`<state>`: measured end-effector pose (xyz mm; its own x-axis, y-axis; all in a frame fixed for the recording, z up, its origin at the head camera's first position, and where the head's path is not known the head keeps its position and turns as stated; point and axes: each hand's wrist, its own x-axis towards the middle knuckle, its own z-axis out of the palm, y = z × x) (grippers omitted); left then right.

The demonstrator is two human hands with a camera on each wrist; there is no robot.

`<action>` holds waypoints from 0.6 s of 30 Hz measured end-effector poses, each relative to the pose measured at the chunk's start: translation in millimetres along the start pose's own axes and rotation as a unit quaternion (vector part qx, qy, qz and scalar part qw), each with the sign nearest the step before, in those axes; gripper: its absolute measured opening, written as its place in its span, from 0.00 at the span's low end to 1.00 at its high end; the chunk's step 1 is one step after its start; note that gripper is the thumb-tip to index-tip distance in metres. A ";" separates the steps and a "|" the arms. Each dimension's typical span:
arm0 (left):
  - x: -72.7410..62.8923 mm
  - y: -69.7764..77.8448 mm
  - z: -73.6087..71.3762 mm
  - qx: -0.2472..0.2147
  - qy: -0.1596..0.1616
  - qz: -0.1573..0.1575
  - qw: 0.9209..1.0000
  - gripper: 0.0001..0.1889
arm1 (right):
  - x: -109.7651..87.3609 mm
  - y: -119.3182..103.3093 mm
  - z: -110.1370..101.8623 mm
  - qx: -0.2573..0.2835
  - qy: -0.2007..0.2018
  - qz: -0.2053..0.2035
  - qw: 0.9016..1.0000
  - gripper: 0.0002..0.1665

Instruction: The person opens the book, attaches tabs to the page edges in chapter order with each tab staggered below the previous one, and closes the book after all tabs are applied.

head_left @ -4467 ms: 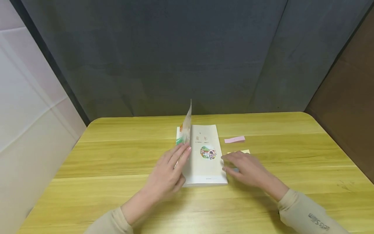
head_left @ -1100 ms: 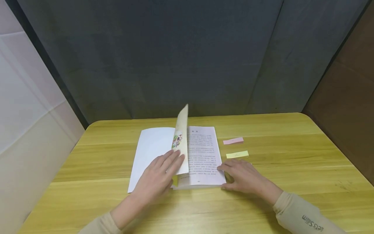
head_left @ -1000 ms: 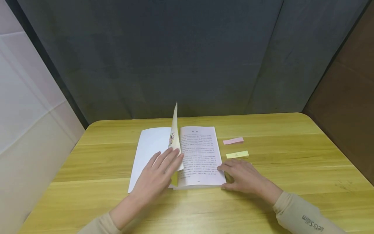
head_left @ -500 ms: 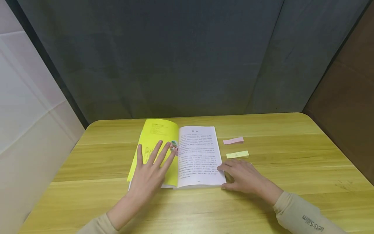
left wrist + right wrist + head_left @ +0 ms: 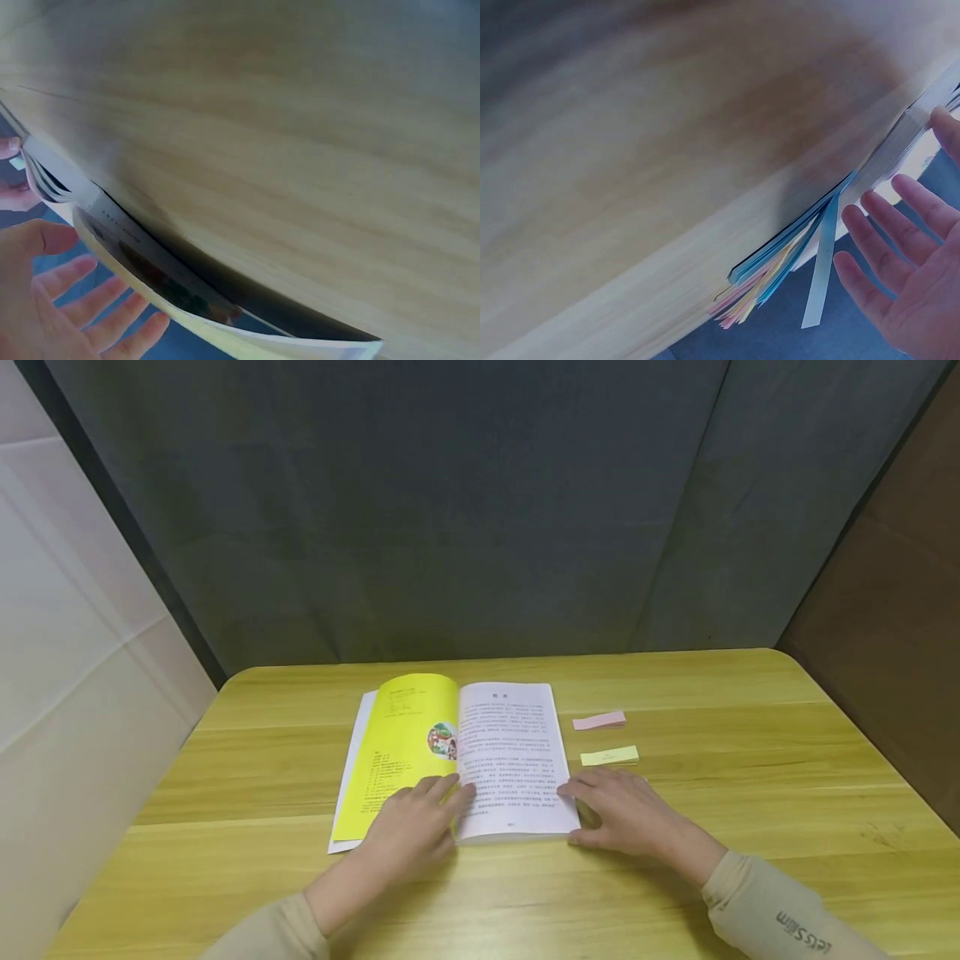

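Observation:
An open paperback book [image 5: 517,752] lies on the table, a yellow page [image 5: 401,727] with a small round picture on its left and a printed text page on its right. My left hand [image 5: 412,827] rests low on the book, its fingertips over the gutter at the text page's inner edge. In the left wrist view the left hand [image 5: 67,307] has loosely spread fingers beside the book's bowed cover. My right hand [image 5: 626,810] touches the text page's right edge with its fingertips. The right wrist view shows the right hand [image 5: 915,262] with extended fingers by the page edges.
Right of the book lie a pink sticky-note strip pad [image 5: 600,721] and a yellow one [image 5: 609,756]. In the right wrist view, blue strips [image 5: 823,262] fan out near the right fingers, over pink and yellow ones. A dark curtain [image 5: 465,510] hangs behind the wooden table [image 5: 750,735].
The left hand has turned the cover and front leaves to the left, laying the yellow page down. It then slid from that page toward the gutter. Lately the right hand has kept still.

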<state>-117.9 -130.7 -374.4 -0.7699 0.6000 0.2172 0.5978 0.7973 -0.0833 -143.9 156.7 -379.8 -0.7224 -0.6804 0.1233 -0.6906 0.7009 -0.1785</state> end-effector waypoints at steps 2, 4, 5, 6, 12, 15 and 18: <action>1.9 1.7 1.8 -0.004 -0.011 0.005 1.000 0.22 | 0.1 0.2 0.0 0.000 0.001 -0.002 1.000 0.32; 4.1 3.5 3.2 -0.007 -0.019 0.003 1.000 0.22 | 0.1 0.2 0.0 0.000 0.002 -0.004 1.000 0.32; 5.3 4.3 3.8 -0.007 -0.021 0.000 1.000 0.23 | 0.1 0.3 0.0 0.000 0.002 -0.005 1.000 0.32; 6.6 5.2 4.3 -0.006 -0.022 -0.002 1.000 0.25 | 0.0 0.2 0.0 -0.001 0.002 -0.006 1.000 0.32; 15.5 8.6 6.4 0.002 -0.019 -0.008 1.000 0.28 | -0.3 0.5 -0.1 0.000 0.001 -0.005 1.000 0.32; 18.7 8.0 5.9 0.000 -0.021 -0.015 1.000 0.28 | -0.3 0.6 -0.1 0.001 0.000 -0.005 1.000 0.32; 20.7 6.3 4.8 -0.018 -0.028 -0.025 0.999 0.28 | -0.2 0.9 0.0 0.002 0.000 -0.006 1.000 0.32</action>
<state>-131.1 -112.9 -375.1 -0.8102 0.5625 0.1647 0.5645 0.8245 -0.0393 -144.4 157.5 -379.9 -0.7146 -0.6884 0.1246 -0.6985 0.6924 -0.1807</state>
